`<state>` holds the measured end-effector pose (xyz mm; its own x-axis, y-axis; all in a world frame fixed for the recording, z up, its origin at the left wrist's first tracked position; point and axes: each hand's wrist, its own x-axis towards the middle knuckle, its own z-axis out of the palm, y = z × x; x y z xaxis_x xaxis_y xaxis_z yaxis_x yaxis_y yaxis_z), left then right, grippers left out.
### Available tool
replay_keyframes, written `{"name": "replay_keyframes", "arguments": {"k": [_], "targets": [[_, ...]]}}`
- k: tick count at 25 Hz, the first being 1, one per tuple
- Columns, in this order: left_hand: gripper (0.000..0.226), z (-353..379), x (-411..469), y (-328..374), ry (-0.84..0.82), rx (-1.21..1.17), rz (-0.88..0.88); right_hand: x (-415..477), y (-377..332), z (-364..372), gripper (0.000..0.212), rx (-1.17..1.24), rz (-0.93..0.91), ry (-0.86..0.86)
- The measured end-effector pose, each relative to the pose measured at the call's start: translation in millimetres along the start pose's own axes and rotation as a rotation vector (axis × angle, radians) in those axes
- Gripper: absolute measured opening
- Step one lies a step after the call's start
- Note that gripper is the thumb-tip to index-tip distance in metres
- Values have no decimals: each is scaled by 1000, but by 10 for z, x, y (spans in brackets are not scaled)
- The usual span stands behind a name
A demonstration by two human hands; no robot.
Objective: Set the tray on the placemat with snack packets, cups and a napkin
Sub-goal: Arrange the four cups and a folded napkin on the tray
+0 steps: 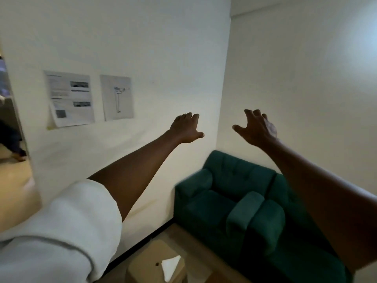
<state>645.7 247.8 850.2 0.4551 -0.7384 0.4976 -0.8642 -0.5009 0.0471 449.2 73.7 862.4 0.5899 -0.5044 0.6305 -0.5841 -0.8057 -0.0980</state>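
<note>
Left hand (186, 127) and right hand (257, 128) both open, empty, raised toward wall (163, 48); risk of delay, no tray visible.

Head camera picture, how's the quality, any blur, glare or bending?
Head view: wide-angle bending bows the wall corner; the green armchairs and the near white sleeve are soft with blur; a pale bluish glare sits on the wall at upper right; the left hand and right hand, both open and empty, are fairly sharp.
</note>
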Motion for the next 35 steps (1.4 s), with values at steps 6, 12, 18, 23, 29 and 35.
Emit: {"name": "replay_keyframes", "arguments": {"k": [6,12,18,23,29,35], "targets": [[81,-2,-29,-950,-44,18,-80,350,-927,242,74,50,-40,-17],[82,417,262,-1488,-59,-83,-147,780,-1185,1115,79,97,-61,-119],[77,2114,231,-1779,-243,-220,-230,631,-1144,3010,80,185,14,-378],[72,4056,-545,-2098,-529,-295,-369,-447,-1180,4853,79,237,104,-719],[69,6358,-2230,-2170,-948,-413,-462,-2483,-1195,6881,64,418,433,-1040],[52,7588,-3310,-1927,-1029,-461,-440,-3778,-1199,8023,62,526,725,-1088]]}}
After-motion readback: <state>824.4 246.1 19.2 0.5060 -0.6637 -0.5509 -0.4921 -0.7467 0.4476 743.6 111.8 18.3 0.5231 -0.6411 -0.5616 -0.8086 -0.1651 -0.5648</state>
